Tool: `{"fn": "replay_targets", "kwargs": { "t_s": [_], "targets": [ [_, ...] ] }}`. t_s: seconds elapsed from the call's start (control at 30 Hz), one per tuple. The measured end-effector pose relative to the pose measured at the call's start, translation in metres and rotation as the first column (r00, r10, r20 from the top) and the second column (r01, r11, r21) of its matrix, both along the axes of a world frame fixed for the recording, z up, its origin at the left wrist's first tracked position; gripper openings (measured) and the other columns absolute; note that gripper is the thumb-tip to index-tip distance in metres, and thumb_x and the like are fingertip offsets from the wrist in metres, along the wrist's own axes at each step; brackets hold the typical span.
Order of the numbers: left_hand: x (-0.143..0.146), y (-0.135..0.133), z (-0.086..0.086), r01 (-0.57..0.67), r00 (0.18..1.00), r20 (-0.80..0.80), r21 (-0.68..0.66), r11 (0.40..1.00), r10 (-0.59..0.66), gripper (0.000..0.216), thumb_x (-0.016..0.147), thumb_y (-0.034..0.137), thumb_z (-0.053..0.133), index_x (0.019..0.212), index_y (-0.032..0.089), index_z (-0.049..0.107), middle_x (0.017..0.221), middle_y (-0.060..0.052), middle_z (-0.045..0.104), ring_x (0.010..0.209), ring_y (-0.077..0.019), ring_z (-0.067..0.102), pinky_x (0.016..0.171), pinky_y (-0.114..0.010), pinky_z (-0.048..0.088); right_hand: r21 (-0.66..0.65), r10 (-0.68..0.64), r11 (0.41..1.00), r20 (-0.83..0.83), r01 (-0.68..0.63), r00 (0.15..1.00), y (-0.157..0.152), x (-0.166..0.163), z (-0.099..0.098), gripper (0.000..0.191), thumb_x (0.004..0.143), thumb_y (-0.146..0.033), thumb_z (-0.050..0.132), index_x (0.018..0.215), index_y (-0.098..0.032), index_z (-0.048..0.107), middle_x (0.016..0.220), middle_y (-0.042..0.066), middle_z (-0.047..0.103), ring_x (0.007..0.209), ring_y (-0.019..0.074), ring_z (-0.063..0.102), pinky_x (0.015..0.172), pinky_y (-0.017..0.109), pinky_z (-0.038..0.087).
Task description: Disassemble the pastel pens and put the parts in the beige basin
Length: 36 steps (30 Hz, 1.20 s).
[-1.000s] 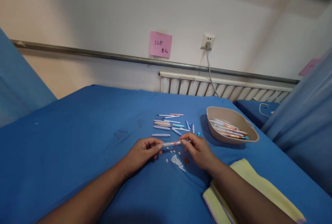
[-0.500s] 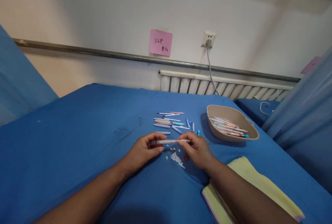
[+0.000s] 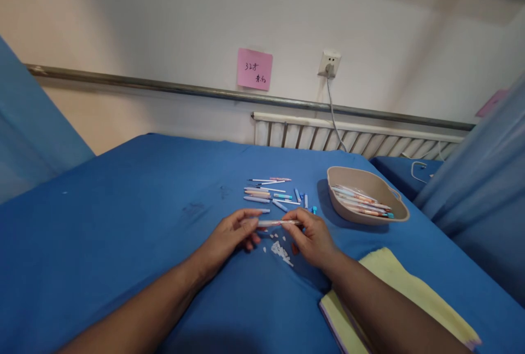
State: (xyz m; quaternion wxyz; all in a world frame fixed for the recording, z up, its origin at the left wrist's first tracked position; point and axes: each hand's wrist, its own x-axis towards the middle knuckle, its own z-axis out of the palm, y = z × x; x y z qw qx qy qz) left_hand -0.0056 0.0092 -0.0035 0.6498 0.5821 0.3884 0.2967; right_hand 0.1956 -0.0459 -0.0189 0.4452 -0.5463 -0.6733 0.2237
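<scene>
A slim pale pen (image 3: 274, 223) is held level between both hands just above the blue cloth. My left hand (image 3: 229, 236) pinches its left end with thumb and fingertips. My right hand (image 3: 312, 235) pinches its right end, fingers curled. Under the pen lie several small white bits (image 3: 280, 250) and a small reddish piece (image 3: 293, 248). Just beyond the hands is a loose spread of pen parts (image 3: 271, 193): barrels, refills and caps in white, blue and pink.
A beige tray (image 3: 369, 219) holding several pens sits to the right. A yellow notebook (image 3: 404, 294) lies under my right forearm. The blue-covered table (image 3: 123, 222) runs up to a wall with a radiator (image 3: 353, 140), a socket and a pink note (image 3: 254, 69).
The pen stays held between both hands. My left fingers have shifted their hold along its left end; the hands have barely moved otherwise.
</scene>
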Motion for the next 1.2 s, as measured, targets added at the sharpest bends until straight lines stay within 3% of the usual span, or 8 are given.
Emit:
{"fn": "replay_targets", "kwargs": {
  "t_s": [0.13, 0.27, 0.4, 0.57, 0.83, 0.93, 1.07, 1.2],
  "targets": [
    [0.001, 0.001, -0.001, 0.03, 0.995, -0.096, 0.019, 0.999, -0.028, 0.037, 0.075, 0.05, 0.059, 0.074, 0.013, 0.06, 0.065, -0.001, 0.061, 0.052, -0.0101, 0.051, 0.053, -0.024, 0.041, 0.003, 0.016, 1.0, 0.009, -0.016, 1.0, -0.001, -0.001, 0.002, 0.015, 0.086, -0.03, 0.049, 0.085, -0.021, 0.061, 0.082, 0.002, 0.063, 0.064, 0.0127, 0.059, 0.053, 0.021, 0.043],
    [-0.001, 0.002, 0.0, -0.009, 0.998, -0.061, 0.152, 0.988, 0.019, 0.029, 0.065, 0.036, 0.072, 0.083, 0.015, 0.064, 0.079, -0.002, 0.065, 0.072, -0.0135, 0.057, 0.068, -0.025, 0.044, -0.034, 0.013, 0.999, -0.03, -0.014, 0.999, 0.0, -0.001, 0.0, 0.013, 0.085, -0.029, 0.051, 0.083, -0.021, 0.061, 0.079, 0.001, 0.063, 0.064, 0.0125, 0.059, 0.053, 0.021, 0.043],
    [-0.002, 0.002, 0.002, -0.006, 0.999, -0.051, 0.098, 0.995, 0.011, 0.04, 0.07, 0.04, 0.067, 0.103, 0.018, 0.06, 0.083, -0.003, 0.065, 0.068, -0.0142, 0.058, 0.063, -0.026, 0.044, -0.037, -0.033, 0.999, -0.072, 0.03, 0.997, 0.003, -0.002, -0.003, 0.015, 0.084, -0.032, 0.052, 0.085, -0.021, 0.062, 0.078, 0.0, 0.063, 0.064, 0.0124, 0.059, 0.053, 0.021, 0.043],
    [-0.001, 0.005, 0.005, 0.021, 0.99, -0.138, 0.11, 0.994, -0.006, 0.034, 0.074, 0.048, 0.06, 0.071, 0.015, 0.062, 0.06, 0.0, 0.058, 0.055, -0.0116, 0.05, 0.055, -0.024, 0.04, -0.018, -0.032, 0.999, -0.035, 0.032, 0.999, 0.006, -0.004, -0.002, 0.016, 0.084, -0.032, 0.052, 0.085, -0.021, 0.063, 0.074, -0.001, 0.063, 0.064, 0.0119, 0.059, 0.054, 0.02, 0.043],
    [-0.002, 0.007, 0.002, 0.065, 0.981, -0.192, 0.23, 0.971, -0.02, 0.029, 0.064, 0.039, 0.07, 0.085, 0.019, 0.065, 0.081, -0.002, 0.064, 0.079, -0.0184, 0.057, 0.071, -0.027, 0.045, 0.031, 0.04, 0.998, 0.168, -0.046, 0.985, 0.01, 0.001, 0.002, 0.015, 0.085, -0.032, 0.055, 0.086, -0.023, 0.066, 0.074, 0.0, 0.064, 0.07, 0.0128, 0.059, 0.063, 0.022, 0.043],
    [-0.004, 0.01, -0.006, 0.11, 0.983, -0.17, 0.203, 0.973, -0.075, 0.047, 0.064, 0.036, 0.072, 0.107, 0.023, 0.059, 0.082, -0.001, 0.062, 0.075, -0.0168, 0.057, 0.069, -0.027, 0.046, 0.069, 0.049, 0.995, 0.247, -0.068, 0.968, 0.006, 0.002, 0.011, 0.015, 0.086, -0.032, 0.054, 0.09, -0.024, 0.066, 0.078, 0.001, 0.064, 0.074, 0.0137, 0.059, 0.068, 0.023, 0.043],
    [-0.008, 0.018, -0.01, 0.112, 0.99, -0.102, 0.128, 0.986, -0.099, 0.063, 0.063, 0.037, 0.074, 0.12, 0.024, 0.051, 0.092, -0.003, 0.063, 0.074, -0.015, 0.057, 0.068, -0.027, 0.047, 0.207, -0.099, 0.976, 0.166, 0.064, 0.981, 0.0, 0.02, 0.028, 0.016, 0.088, -0.03, 0.051, 0.091, -0.023, 0.065, 0.087, 0.004, 0.065, 0.083, 0.0154, 0.059, 0.077, 0.026, 0.043],
    [-0.009, 0.025, -0.007, 0.037, 0.994, -0.106, 0.066, 0.997, -0.03, 0.059, 0.06, 0.044, 0.075, 0.11, 0.02, 0.056, 0.087, -0.004, 0.063, 0.067, -0.0145, 0.056, 0.062, -0.026, 0.046, 0.272, -0.409, 0.885, 0.069, 0.377, 0.91, -0.002, 0.085, 0.035, 0.022, 0.087, -0.034, 0.048, 0.09, -0.02, 0.065, 0.091, 0.006, 0.065, 0.086, 0.0179, 0.058, 0.078, 0.028, 0.043]
  ]
}}
